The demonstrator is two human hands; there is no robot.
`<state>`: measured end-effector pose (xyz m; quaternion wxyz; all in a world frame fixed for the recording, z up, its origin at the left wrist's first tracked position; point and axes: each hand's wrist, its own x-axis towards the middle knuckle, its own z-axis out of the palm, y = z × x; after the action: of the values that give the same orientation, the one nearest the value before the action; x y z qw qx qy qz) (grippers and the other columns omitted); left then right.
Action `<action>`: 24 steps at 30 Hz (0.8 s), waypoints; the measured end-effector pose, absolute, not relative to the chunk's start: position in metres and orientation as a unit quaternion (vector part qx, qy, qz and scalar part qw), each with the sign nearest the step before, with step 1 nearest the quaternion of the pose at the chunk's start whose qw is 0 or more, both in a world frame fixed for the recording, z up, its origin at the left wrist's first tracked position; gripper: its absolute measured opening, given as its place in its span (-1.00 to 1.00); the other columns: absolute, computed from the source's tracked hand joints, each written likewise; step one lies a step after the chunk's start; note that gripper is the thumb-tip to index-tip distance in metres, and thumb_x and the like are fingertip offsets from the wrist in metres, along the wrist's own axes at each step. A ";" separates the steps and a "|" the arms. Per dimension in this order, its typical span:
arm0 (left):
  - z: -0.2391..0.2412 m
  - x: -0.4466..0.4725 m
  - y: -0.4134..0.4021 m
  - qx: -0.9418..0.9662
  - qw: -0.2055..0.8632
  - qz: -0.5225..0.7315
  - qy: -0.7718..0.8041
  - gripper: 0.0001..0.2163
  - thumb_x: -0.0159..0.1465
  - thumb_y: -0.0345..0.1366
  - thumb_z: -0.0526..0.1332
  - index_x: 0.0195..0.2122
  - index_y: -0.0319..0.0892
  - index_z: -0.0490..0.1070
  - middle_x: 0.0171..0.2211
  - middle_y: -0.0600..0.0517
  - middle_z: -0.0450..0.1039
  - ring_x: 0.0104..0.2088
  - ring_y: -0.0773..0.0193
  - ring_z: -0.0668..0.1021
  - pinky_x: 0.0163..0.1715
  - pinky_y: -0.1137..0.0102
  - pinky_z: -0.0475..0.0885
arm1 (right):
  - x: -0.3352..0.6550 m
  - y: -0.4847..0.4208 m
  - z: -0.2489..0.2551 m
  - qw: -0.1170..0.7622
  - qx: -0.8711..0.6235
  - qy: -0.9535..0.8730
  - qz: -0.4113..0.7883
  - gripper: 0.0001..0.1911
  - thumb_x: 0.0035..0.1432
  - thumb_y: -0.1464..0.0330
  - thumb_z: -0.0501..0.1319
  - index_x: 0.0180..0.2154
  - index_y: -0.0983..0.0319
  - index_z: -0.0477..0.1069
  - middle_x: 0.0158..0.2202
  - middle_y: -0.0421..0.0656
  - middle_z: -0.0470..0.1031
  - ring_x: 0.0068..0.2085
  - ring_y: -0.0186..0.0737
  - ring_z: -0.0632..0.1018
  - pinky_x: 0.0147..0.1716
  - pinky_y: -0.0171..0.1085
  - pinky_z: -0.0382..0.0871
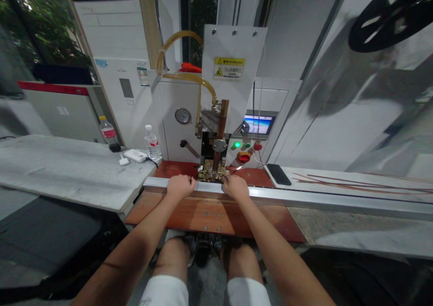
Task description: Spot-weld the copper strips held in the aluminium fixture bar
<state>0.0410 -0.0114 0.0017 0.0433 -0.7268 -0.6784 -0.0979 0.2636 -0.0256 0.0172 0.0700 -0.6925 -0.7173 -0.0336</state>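
Observation:
My left hand (pixel 181 186) rests on the silver metal rail (pixel 304 201), left of a small brass-coloured fixture (pixel 207 174). Its fingers are curled together, and what they hold, if anything, is too small to tell. On the fixture's right side my right hand (pixel 236 187) is also closed, its fingertips close to the fixture's edge. A thin strip or wire (pixel 238 168) shows just above those fingers; whether they pinch it I cannot tell. Directly over the fixture stands a copper-coloured electrode rod (pixel 221 121) of a white machine (pixel 233 44).
A lit screen (pixel 259 124), a green lamp (pixel 237 145) and a red-orange switch (pixel 244 156) are on the machine. Rightward lie a phone (pixel 279 174) and several thin copper-coloured rods (pixel 338 184). Bottles (pixel 153 143) and a white charger (pixel 135 155) stand on the left table (pixel 67 170).

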 end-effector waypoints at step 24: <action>-0.002 0.040 -0.009 -0.740 0.072 -0.105 -0.661 -0.44 0.27 -0.05 -0.19 -0.35 -0.24 0.57 -0.38 -0.19 0.54 -0.32 0.08 0.56 -0.29 0.28 0.37 | 0.263 -0.026 0.018 0.059 -0.695 -0.715 -0.039 -0.58 0.30 0.23 -0.16 -0.09 0.22 0.39 -0.23 0.02 0.53 -0.17 -0.12 0.54 -0.19 -0.25 0.30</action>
<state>0.0396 -0.0087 -0.0017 0.0721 -0.7399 -0.6606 -0.1050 0.2632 -0.0258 0.0180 0.0589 -0.6951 -0.7154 -0.0392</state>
